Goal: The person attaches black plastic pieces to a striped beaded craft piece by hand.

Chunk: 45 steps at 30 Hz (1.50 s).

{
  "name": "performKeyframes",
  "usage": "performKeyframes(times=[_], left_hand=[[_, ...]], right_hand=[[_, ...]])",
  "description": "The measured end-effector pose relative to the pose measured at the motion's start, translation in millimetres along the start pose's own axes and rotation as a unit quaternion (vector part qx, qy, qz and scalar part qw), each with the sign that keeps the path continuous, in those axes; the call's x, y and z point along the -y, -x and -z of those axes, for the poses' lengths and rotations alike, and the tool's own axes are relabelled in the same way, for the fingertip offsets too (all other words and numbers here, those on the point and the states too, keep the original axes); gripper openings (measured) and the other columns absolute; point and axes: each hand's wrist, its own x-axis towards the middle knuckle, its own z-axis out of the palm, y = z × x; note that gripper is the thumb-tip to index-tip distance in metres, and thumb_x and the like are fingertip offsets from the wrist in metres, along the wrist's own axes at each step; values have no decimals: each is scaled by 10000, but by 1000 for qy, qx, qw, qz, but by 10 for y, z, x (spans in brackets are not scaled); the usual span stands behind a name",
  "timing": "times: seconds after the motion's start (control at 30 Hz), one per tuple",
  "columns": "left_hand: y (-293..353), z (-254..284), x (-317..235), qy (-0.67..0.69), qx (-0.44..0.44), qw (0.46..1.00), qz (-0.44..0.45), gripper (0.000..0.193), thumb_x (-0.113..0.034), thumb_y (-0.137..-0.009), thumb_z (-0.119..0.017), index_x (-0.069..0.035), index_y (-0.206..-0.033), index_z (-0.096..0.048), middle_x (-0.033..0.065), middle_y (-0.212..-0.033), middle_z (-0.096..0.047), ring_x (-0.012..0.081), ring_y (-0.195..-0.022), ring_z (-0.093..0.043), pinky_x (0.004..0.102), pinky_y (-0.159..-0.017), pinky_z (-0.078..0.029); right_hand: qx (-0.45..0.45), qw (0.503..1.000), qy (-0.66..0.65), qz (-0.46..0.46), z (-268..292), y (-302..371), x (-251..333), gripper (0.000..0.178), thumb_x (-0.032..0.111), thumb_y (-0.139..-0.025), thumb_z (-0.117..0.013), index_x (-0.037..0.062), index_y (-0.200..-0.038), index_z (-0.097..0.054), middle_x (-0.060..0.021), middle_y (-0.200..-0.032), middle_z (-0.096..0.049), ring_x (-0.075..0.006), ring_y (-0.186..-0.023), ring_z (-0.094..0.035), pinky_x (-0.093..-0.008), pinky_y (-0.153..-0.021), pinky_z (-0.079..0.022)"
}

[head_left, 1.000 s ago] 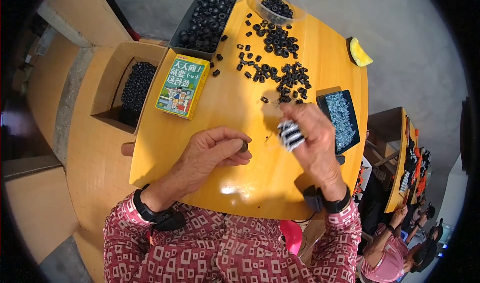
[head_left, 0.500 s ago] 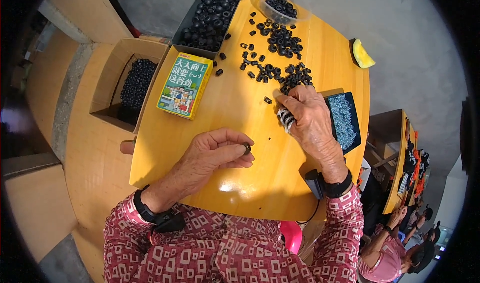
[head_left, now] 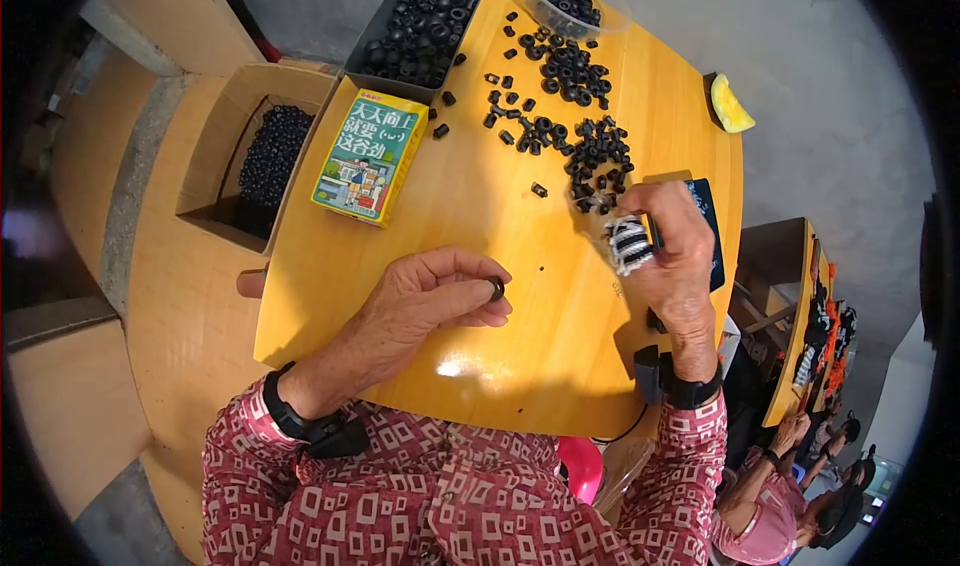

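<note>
My left hand (head_left: 400, 301) hovers over the table's near part, closed, pinching a small black ring-shaped bead (head_left: 496, 287) between thumb and fingers. On the right, my right hand (head_left: 682, 251) is closed around a black-and-white striped piece (head_left: 629, 245) that looks knitted or strung. Its near end juts out below the curled fingers; the rest is hidden in the grip. Just beyond this hand lies a loose heap of black beads (head_left: 602, 151), short tubes and rings. One stray bead (head_left: 539, 190) sits apart toward the middle of the table.
A bin of larger black beads (head_left: 418, 26) and a yellow-green box (head_left: 368, 161) stand far left. A clear bowl (head_left: 610, 16) is at the far edge. Melon rind (head_left: 732, 106) lies right. My right hand partly covers a dark tray (head_left: 716, 266). A carton (head_left: 215, 216) sits left.
My right hand has moved right and away from the bead heap, turning so more of the striped piece shows. The left hand has stayed nearly still with the ring-shaped bead.
</note>
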Motion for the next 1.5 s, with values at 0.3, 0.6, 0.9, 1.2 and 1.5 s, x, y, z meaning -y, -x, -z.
performKeyframes(times=[0.3,0.6,0.9,1.2,1.5], left_hand=[[-2,-7,11,-20,-6,1000,-9,204,-104,-981,-571,-5,-1151,-625,92,-997,-699,174,-930,-692,316,-904,-559],[142,61,64,-52,-11,997,-49,205,-80,-975,-578,16,-1153,-615,86,-1037,-681,168,-957,-679,313,-901,-551],[455,178,1,-97,-47,989,-106,207,-60,-973,-561,23,-1159,-600,88,-1039,-678,159,-971,-669,312,-912,-538],[502,318,-3,-54,-62,990,-114,202,-93,-992,-558,16,-1159,-590,99,-1043,-671,179,-975,-672,320,-918,-540],[310,338,61,6,-32,992,-119,212,-141,-1008,-551,-6,-1172,-563,107,-1105,-646,191,-1023,-661,332,-947,-539]], right_hand=[[-33,998,10,-43,110,96,51,269,-62,-681,-693,44,-913,-608,-95,-861,-634,-293,-814,-607,-356,-740,-490],[17,999,-43,23,-126,-133,274,307,-60,-692,-659,-2,-993,-647,-139,-877,-643,-318,-816,-614,-381,-745,-501],[86,988,-104,73,-967,-414,695,300,109,-690,-744,66,-967,-637,-107,-859,-568,-316,-844,-545,-415,-754,-427],[58,993,-76,73,-1236,-416,716,182,75,-716,-755,90,-853,-637,-80,-796,-576,-313,-828,-577,-416,-726,-438],[77,978,-193,-26,-700,-190,722,187,21,-737,-723,15,-898,-628,-123,-819,-645,-300,-794,-637,-362,-709,-512]])
